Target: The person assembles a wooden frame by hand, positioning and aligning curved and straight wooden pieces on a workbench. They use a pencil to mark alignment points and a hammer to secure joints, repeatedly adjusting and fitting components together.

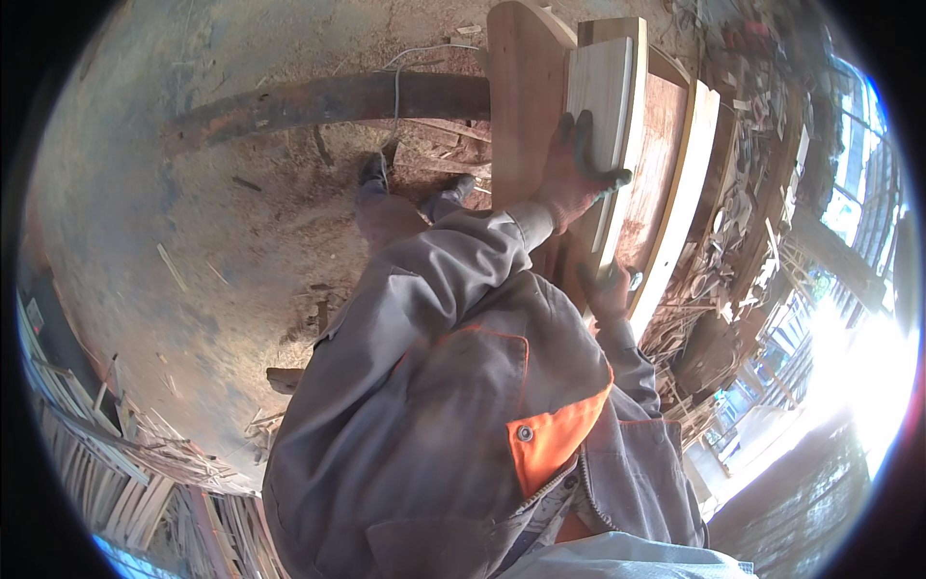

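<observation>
My left hand [579, 172], in a reddish knit glove with dark coated fingers, lies across a pale wooden board [599, 76], its thumb over the board's right edge. Nearer my body, my right hand [609, 291], in a similar glove, grips the near end of the same board; part of its fingers is hidden. The board lies on a long wooden workpiece with a reddish panel [655, 145] and a pale outer rail [687, 181]. A broad reddish-brown board with a rounded end [524, 94] stands along its left side.
A dark beam [318, 101] crosses the dusty floor, with a thin cable [396, 94] over it near my feet. Wood offcuts [738, 246] heap up beyond the workpiece at right. Stacked wood strips [137, 499] lie at the lower left. Strong glare comes from the right.
</observation>
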`<state>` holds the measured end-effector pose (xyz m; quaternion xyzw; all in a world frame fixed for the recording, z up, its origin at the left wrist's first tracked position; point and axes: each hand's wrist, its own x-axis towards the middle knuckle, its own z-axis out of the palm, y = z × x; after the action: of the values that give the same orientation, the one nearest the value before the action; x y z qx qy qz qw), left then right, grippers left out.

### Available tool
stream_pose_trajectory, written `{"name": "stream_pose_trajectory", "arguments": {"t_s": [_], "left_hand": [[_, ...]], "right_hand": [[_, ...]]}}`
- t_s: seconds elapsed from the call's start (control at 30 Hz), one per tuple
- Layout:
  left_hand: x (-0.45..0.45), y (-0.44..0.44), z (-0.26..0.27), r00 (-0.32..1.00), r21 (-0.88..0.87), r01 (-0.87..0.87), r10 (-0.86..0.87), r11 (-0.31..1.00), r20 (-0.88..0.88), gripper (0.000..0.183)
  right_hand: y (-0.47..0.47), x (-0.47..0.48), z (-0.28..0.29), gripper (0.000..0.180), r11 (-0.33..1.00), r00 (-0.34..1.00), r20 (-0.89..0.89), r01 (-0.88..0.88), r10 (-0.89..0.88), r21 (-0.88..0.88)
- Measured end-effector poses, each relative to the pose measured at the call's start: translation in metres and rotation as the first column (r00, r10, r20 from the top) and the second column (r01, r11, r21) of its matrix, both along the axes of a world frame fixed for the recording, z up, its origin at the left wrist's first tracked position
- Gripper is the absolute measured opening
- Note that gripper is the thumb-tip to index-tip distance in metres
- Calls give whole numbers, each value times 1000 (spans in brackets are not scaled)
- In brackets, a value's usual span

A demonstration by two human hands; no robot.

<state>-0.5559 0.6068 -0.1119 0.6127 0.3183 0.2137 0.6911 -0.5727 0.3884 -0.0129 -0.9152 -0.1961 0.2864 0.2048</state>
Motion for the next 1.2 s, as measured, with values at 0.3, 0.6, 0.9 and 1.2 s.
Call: {"name": "stream_pose_trajectory", "arguments": {"t_s": [0.3,0.6,0.9,1.2], "left_hand": [[-5,8,6,998,50,55,-53,997,-44,121],[-6,19,4,996,25,78,-79,997,29,133],[-2,16,-4,988,108,157,-156,982,-18,140],[-6,22,-8,987,47,163,-164,985,3,137]], "right_hand": [[1,11,-3,29,998,999,-11,-49,50,49],[19,16,3,23,972,993,63,-87,104,-220],[0,14,-5,43,927,914,211,-301,347,-222],[29,17,5,17,982,1000,2,-25,26,-185]]}}
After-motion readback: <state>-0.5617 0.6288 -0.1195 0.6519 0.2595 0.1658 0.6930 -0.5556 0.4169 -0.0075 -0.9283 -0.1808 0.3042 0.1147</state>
